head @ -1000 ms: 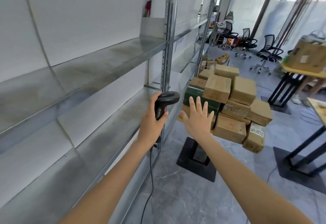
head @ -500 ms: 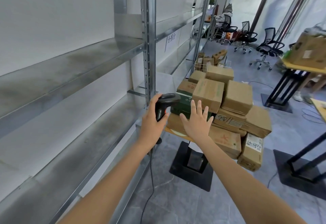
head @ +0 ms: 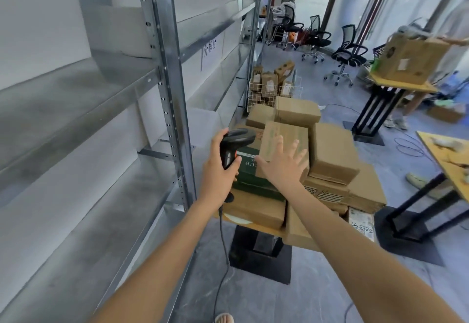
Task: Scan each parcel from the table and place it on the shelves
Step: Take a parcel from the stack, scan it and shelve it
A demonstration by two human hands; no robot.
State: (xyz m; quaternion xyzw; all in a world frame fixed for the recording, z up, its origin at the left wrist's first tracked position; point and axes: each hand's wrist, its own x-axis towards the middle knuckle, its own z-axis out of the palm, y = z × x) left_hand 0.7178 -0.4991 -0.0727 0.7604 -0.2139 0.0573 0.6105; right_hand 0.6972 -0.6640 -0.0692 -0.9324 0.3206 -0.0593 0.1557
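Observation:
A pile of brown cardboard parcels [head: 330, 150] lies on a small wooden table [head: 256, 226] ahead of me. A dark green box [head: 247, 170] sits on the pile's left side. My left hand [head: 219, 170] grips a black corded barcode scanner [head: 234, 144] by its handle, at the pile's left edge. Fingers spread, my right hand [head: 284, 167] reaches over the front of a top parcel [head: 284, 134]; contact cannot be told. Bare metal shelves [head: 76, 99] run along my left.
A wire basket [head: 274, 89] with small parcels stands behind the table. Office chairs [head: 347, 53] stand at the back. Another table [head: 403, 86] at the right carries a large box [head: 411, 56], and a person's legs show beside it. Cables lie on the grey floor.
I have moved closer to the parcel pile. My right hand has advanced from in front of the pile onto the top parcel's front. The left hand keeps holding the scanner.

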